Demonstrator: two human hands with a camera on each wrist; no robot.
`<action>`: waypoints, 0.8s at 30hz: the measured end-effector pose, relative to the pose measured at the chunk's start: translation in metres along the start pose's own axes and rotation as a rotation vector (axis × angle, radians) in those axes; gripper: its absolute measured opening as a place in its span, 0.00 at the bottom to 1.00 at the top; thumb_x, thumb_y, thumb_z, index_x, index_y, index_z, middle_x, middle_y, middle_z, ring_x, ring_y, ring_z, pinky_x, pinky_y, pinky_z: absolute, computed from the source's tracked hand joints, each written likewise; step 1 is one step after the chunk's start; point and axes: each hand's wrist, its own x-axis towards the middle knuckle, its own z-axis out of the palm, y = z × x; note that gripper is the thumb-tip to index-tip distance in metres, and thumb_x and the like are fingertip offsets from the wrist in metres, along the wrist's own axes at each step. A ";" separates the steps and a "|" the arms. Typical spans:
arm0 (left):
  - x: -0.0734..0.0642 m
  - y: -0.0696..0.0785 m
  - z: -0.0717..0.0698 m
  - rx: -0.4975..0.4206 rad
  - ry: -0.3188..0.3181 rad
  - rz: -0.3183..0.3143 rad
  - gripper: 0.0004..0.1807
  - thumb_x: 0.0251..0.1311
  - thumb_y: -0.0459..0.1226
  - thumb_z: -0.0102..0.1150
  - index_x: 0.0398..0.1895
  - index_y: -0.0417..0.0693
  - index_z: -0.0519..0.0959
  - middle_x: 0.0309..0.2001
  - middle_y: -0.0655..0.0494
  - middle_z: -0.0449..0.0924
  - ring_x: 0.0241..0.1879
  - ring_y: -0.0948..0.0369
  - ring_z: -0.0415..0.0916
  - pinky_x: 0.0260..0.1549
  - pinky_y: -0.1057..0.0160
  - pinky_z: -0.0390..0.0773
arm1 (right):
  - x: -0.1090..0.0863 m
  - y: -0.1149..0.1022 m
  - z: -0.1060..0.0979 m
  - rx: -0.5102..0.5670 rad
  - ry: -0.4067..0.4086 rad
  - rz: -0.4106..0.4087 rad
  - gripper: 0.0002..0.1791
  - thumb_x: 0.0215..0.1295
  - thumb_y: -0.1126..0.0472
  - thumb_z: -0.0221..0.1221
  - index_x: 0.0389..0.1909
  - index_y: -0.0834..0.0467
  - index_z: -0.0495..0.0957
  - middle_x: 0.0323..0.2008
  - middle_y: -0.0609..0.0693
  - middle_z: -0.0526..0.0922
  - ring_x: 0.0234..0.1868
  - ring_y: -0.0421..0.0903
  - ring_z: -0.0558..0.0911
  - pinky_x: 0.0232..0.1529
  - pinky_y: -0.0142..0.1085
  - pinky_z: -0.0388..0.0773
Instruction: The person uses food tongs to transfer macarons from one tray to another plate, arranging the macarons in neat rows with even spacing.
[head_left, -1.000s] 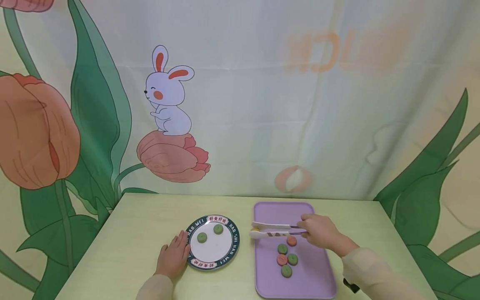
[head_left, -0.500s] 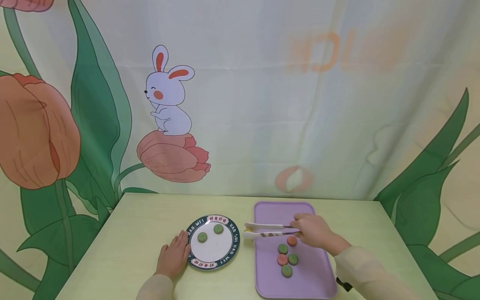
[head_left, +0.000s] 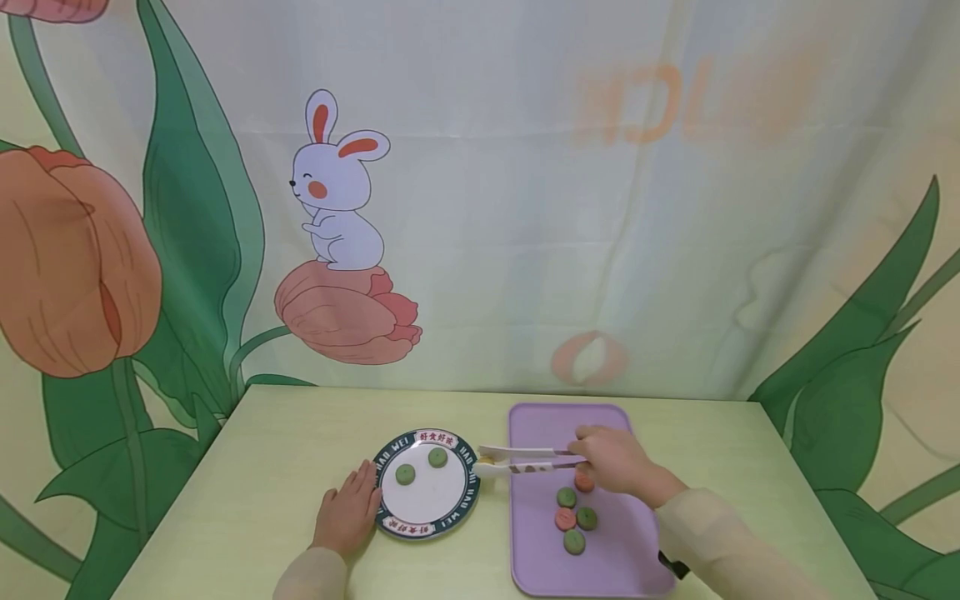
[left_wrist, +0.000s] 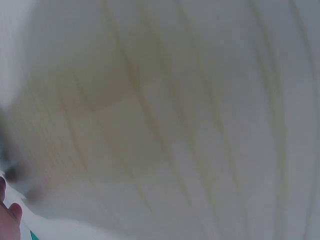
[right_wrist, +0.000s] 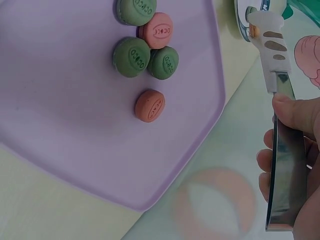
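Note:
My right hand (head_left: 617, 462) grips a pair of tongs (right_wrist: 275, 45) with white tips and metal arms. Between the tips is a small yellow piece (head_left: 487, 460), mostly hidden by them. The tips are at the right rim of a round plate (head_left: 427, 500) with a dark patterned border. Two green discs, one of them a green disc (head_left: 405, 474), lie on its white middle. My left hand (head_left: 347, 510) lies flat with fingers extended, touching the plate's left rim. In the left wrist view, pale blurred material covers most of the picture; fingertips (left_wrist: 10, 220) show at lower left.
A purple tray (head_left: 622, 550) lies to the right, under the right hand. On it are several green and pink discs with stamped marks, including a pink disc (right_wrist: 150, 106). Behind the pale table (head_left: 262, 450) hangs a curtain (head_left: 510, 208) printed with a rabbit and tulips.
My right hand has moved left with the tongs and yellow piece, from over the tray to the plate's right rim. The left hand and plate have stayed put.

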 end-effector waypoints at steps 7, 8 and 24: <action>0.000 0.000 0.000 0.004 -0.007 -0.008 0.30 0.65 0.48 0.33 0.66 0.41 0.53 0.67 0.47 0.53 0.64 0.47 0.55 0.58 0.41 0.56 | 0.006 -0.006 0.003 0.027 -0.048 0.021 0.04 0.43 0.63 0.61 0.21 0.50 0.77 0.17 0.39 0.61 0.18 0.37 0.59 0.16 0.26 0.55; 0.000 0.000 -0.001 0.003 -0.011 -0.009 0.30 0.65 0.48 0.33 0.66 0.41 0.53 0.67 0.47 0.53 0.64 0.47 0.55 0.58 0.41 0.56 | 0.007 -0.007 0.004 0.026 -0.052 0.021 0.04 0.44 0.62 0.61 0.21 0.50 0.76 0.18 0.39 0.61 0.18 0.37 0.58 0.15 0.26 0.55; 0.000 0.001 -0.002 0.002 -0.029 -0.016 0.31 0.65 0.49 0.32 0.66 0.41 0.52 0.67 0.47 0.52 0.64 0.47 0.54 0.58 0.40 0.56 | 0.017 -0.019 0.012 0.021 -0.086 0.044 0.04 0.45 0.60 0.62 0.21 0.49 0.77 0.18 0.39 0.60 0.19 0.37 0.59 0.15 0.27 0.56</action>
